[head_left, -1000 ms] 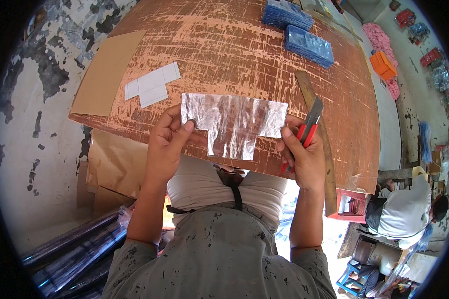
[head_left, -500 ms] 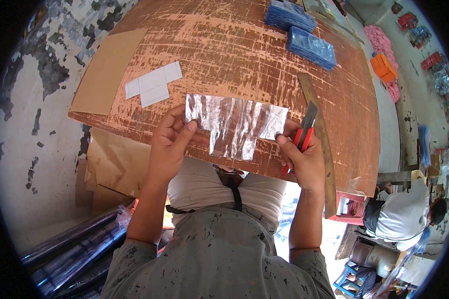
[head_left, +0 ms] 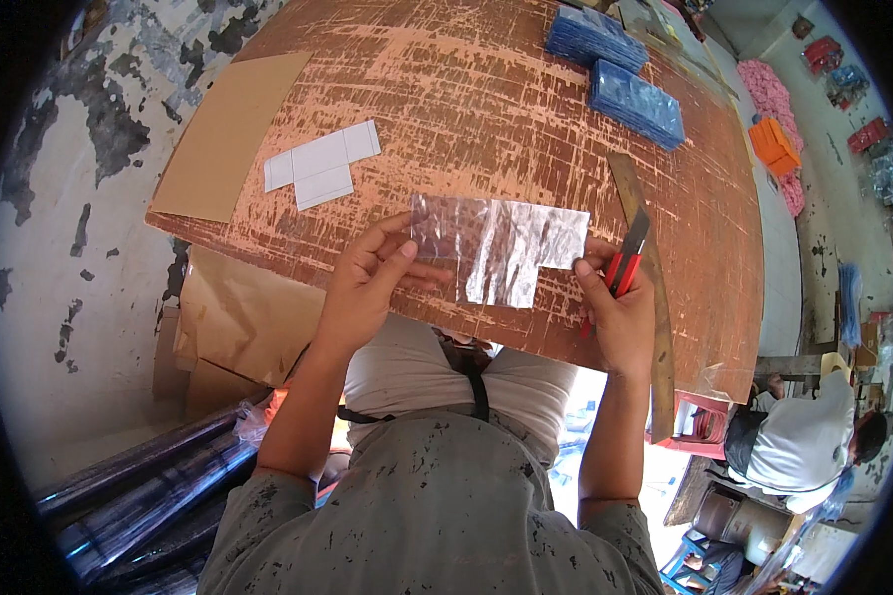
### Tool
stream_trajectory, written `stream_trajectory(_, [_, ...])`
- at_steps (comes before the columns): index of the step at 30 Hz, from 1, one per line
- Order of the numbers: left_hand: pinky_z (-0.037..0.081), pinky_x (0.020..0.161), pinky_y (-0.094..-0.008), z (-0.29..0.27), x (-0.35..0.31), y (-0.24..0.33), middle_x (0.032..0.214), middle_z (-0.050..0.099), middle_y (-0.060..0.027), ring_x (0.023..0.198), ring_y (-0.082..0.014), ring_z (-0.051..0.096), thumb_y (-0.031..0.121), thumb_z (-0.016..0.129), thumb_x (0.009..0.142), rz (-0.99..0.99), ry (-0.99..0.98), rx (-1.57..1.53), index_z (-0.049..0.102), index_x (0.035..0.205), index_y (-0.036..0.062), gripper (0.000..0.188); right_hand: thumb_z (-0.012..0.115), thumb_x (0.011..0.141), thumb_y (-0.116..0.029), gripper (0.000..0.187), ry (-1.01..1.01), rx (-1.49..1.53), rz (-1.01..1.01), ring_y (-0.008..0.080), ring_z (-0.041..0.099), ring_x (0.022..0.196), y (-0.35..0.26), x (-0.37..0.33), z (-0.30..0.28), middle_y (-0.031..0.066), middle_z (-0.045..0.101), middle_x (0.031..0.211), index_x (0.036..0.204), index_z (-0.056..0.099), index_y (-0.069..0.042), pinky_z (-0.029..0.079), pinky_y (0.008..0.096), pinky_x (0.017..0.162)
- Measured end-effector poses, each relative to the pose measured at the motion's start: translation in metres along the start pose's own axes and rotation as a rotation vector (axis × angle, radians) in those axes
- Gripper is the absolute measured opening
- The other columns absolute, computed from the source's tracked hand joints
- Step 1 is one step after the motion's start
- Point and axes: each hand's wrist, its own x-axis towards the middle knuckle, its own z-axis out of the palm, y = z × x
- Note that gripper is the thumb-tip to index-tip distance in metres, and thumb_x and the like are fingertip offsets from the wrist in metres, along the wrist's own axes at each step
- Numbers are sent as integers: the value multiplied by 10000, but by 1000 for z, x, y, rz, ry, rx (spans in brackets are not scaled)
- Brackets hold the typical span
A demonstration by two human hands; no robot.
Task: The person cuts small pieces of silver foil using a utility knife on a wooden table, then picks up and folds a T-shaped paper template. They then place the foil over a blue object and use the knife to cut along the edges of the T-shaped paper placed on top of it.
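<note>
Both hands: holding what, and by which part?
Clear T-shaped sheet: left hand pinches its left end, right hand its right, also gripping a red cutter's handle.

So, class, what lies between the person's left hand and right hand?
In the head view, a shiny, see-through, T-shaped plastic sheet spans the stretch from the left hand to the right hand, held at either end.

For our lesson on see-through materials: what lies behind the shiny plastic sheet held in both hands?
Behind the plastic sheet, scratched brown tabletop shows through the clearer patches. Bright white glare hides what lies behind the rest.
</note>
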Motion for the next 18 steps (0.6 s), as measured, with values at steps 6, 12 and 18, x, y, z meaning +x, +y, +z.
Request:
stream_trajectory(6, [619,844,-331,1,2,4,1262,701,-160,1066,-282,779,105,543,1121,6,0,36,473,1519,-59,436,772,991,-100,301,7,-2,-45,24,566,690,9,4,-5,19,723,1006,1263,706,11,441,212,570])
stream_trajectory(12, [616,863,-330,1,6,4,1256,719,-166,1073,-274,775,83,534,1123,25,-16,26,476,1513,-61,420,754,1002,-91,277,0,-30,-4,17,545,677,3,2,-6,15,735,1005,1256,711,12,420,216,557])
stream_trajectory(18, [616,891,-337,3,6,2,1251,717,-162,1089,-273,772,92,535,1126,17,-1,2,477,1505,-72,417,757,1000,-91,284,-7,14,3,21,566,713,8,2,-9,10,737,1019,1261,712,13,446,206,602])
